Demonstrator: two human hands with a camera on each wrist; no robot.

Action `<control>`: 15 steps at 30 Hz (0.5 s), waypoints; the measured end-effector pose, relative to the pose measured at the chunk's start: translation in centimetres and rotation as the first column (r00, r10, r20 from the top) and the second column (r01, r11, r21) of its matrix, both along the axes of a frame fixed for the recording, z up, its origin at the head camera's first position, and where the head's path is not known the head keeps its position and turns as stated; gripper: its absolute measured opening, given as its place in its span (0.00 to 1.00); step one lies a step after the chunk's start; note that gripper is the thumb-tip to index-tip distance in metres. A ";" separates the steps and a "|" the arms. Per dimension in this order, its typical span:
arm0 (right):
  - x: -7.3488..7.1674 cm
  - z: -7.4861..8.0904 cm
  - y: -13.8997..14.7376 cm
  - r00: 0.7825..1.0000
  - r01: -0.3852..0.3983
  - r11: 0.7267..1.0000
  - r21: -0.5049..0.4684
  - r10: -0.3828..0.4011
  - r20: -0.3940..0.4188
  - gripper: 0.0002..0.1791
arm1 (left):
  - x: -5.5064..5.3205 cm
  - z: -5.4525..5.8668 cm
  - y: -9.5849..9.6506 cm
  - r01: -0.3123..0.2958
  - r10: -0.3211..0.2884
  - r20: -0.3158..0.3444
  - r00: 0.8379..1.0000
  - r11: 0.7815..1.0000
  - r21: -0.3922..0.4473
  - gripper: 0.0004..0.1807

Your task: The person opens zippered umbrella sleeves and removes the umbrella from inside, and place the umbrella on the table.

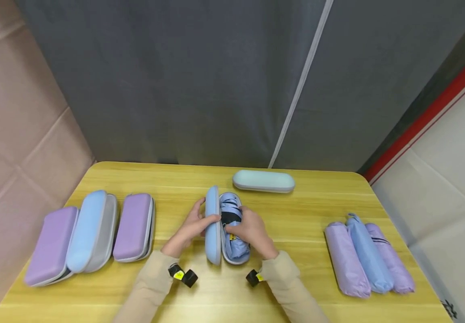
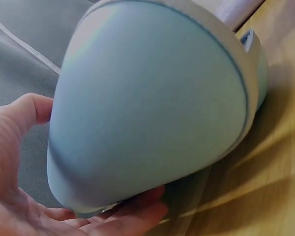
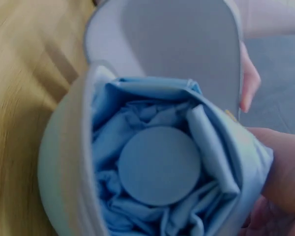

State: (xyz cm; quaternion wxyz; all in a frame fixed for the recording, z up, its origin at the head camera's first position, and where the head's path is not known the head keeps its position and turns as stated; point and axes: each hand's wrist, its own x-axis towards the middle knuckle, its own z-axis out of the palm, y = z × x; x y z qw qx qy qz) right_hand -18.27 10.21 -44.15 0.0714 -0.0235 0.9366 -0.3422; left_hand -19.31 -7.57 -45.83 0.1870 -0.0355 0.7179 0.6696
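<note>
A light-blue hard-shell case (image 1: pixel 213 237) stands open at the table's middle, its lid raised on the left. My left hand (image 1: pixel 192 226) grips that lid between thumb and fingers, also seen around the blue shell (image 2: pixel 147 98) in the left wrist view. In the other half lies a folded blue umbrella (image 1: pixel 237 247) with a black band around its middle. My right hand (image 1: pixel 253 229) holds the umbrella, thumb on top and fingers along its right side. The right wrist view shows the umbrella's round end (image 3: pixel 160 164) amid bunched fabric; the fingers are partly hidden there.
To the left stand a purple case (image 1: pixel 52 244), a blue case (image 1: pixel 88 231) and another purple case (image 1: pixel 133 226). A mint case (image 1: pixel 263 180) lies behind. On the right lie a lilac umbrella (image 1: pixel 346 260), a blue umbrella (image 1: pixel 369 258) and a purple umbrella (image 1: pixel 390 258).
</note>
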 end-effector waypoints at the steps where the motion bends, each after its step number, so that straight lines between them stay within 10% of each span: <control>1: 0.0 0.0 0.2 1.000 0.001 1.000 -0.021 -0.001 0.008 0.41 | 0.1 0.0 0.0 0.003 -0.003 0.000 1.000 1.000 0.004 0.47; 15: 0.3 -0.1 2.3 0.997 0.061 0.916 -0.397 -0.039 0.063 0.37 | 0.5 -0.1 0.0 0.005 -0.005 -0.009 1.000 1.000 0.007 0.47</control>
